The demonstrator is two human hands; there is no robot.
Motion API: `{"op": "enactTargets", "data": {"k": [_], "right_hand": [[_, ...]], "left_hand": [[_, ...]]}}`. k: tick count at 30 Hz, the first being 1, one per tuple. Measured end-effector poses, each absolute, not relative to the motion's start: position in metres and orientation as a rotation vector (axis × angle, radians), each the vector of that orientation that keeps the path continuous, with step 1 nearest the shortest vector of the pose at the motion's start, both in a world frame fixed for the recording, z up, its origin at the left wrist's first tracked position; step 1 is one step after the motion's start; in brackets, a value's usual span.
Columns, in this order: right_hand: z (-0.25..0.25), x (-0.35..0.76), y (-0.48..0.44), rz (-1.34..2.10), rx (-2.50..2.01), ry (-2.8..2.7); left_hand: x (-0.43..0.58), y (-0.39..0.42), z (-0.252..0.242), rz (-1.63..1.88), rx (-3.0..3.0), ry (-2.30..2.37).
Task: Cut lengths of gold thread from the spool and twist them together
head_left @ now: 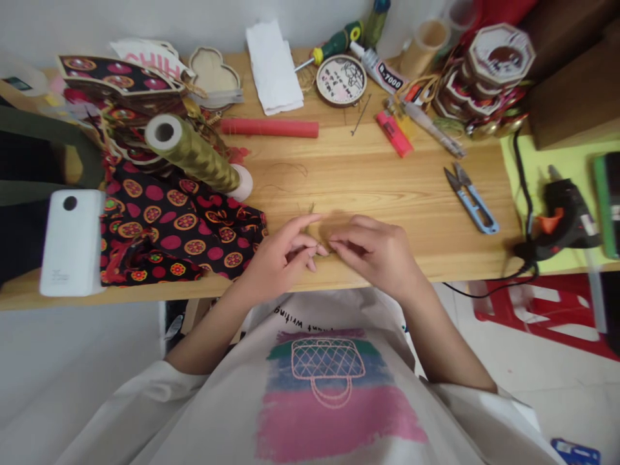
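Above the front edge of the wooden table, my left hand [281, 261] and my right hand [380, 252] almost meet at the fingertips. Between them runs a thin olive-green cord [327, 252], small and partly hidden by the fingers. My left thumb and some fingers pinch it while the index finger points out straight. The right hand's thumb and fingertips are closed on the cord's other side. Left of my left hand lies black cloth with red and orange round patterns [184, 223]. A spool of olive cord [198, 155] leans over that cloth.
Blue thread snips [472, 200] lie at the right, near a black glue gun [564, 216] on yellow paper. A red lighter [394, 134], glue tube [380, 70], red stick [270, 127] and folded white tissue [274, 71] are farther back. A white power bank [72, 242] sits far left.
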State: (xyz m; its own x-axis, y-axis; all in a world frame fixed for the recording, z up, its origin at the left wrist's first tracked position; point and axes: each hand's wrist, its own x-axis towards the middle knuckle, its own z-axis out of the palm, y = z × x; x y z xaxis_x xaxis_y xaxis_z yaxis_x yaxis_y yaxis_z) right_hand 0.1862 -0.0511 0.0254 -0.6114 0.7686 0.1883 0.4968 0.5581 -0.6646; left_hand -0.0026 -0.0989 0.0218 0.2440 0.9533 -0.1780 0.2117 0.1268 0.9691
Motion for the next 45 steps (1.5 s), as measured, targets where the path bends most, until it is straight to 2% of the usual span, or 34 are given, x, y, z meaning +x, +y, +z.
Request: {"op": "enactTargets", "data": {"k": [16,25,45], "right_hand": [[0.047,0.179,-0.022,0.774,-0.599,-2.803],[0.045,0.176,-0.018,0.888,-0.632,-2.809],[0.044,0.181,-0.018,0.887,-0.662,-2.765]], "left_hand": [[-0.004,-0.098,0.023,0.816,1.371,1.165],[-0.004,-0.098,0.025,0.791,1.37,1.163],[-0.003,-0.098,0.025,0.806,1.367,1.189]]}}
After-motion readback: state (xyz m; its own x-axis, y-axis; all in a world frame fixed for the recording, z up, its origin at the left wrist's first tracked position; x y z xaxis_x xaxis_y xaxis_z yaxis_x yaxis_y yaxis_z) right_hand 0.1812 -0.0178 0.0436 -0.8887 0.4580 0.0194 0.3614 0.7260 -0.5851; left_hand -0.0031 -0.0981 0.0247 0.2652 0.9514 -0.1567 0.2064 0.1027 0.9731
